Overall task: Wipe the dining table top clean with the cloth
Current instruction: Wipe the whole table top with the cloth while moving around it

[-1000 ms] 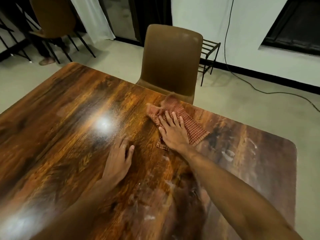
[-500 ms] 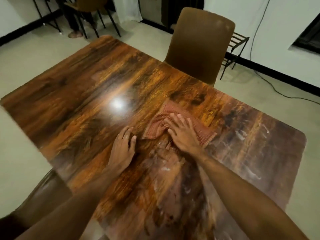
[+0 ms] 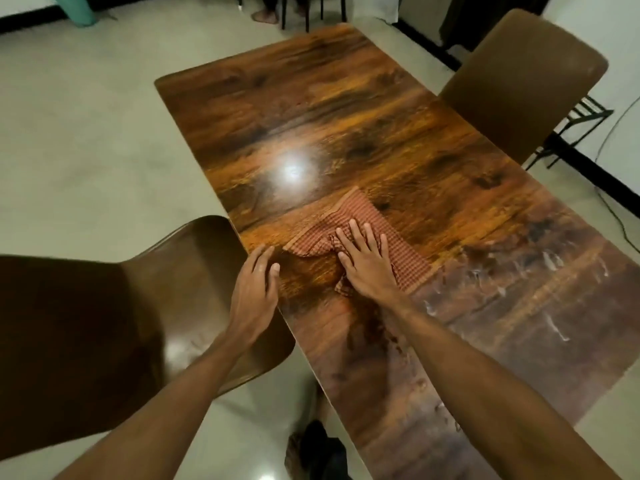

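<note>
A glossy dark wooden dining table (image 3: 311, 109) fills the middle of the head view. A red checked cloth (image 3: 349, 216) lies crumpled on it near the near long edge. My right hand (image 3: 367, 263) presses flat on the cloth, fingers spread and pointing away from me. My left hand (image 3: 254, 289) rests palm down on the table's near edge, just left of the cloth, holding nothing. White smears and streaks (image 3: 550, 323) cover the table's right part, beside my right forearm.
A brown chair (image 3: 145, 306) stands against the near table edge under my left arm. Another brown chair (image 3: 523, 84) stands at the far side. A black metal rack (image 3: 585, 116) and a cable are behind it. A person's feet (image 3: 265, 15) show beyond the far end.
The view has swung left and the near chair has come into sight. My right hand has drawn the cloth toward the near edge. My left hand now sits on that edge.
</note>
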The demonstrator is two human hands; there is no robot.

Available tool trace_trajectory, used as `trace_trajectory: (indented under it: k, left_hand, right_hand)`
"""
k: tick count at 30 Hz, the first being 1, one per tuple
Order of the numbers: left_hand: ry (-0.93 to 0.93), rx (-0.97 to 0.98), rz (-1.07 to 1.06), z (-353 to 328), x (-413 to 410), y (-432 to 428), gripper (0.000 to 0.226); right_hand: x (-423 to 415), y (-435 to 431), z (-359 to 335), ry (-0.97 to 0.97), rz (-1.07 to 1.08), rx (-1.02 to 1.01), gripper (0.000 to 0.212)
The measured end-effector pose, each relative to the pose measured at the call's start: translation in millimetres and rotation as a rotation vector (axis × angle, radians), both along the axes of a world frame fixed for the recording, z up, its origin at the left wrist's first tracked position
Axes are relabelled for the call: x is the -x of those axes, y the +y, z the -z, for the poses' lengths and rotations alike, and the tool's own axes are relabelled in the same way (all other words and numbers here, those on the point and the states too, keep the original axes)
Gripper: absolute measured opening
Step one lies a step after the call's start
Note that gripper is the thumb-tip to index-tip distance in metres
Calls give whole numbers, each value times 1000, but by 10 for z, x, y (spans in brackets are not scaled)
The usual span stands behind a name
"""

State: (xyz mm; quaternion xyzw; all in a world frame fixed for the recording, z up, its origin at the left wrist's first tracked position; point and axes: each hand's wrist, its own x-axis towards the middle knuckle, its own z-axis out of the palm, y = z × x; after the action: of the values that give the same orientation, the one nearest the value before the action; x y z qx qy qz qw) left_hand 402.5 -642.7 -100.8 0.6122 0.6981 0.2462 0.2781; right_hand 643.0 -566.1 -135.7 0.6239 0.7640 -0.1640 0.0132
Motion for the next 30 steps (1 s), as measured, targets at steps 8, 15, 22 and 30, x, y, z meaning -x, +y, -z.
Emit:
trace_trajectory:
  k: [8,15,22,30]
  left_hand:
    - [-16,-32,-112,31,359,-451,47]
    - [-43,-32,-191,-78,196,-660,48]
    - [-21,-53,-172,-67,-259,-679,50]
    - [26,-48,-183,-94,-1397,-333,55]
  right_hand:
    - [950,-628,-25,-92,-344,-76,61]
    - [353,-1517,-22,-36,-496,10,59]
    - [-76,-698,-73,-36,-131,20,57]
    - [-1535,-268,-49,-12,-124,-13,56]
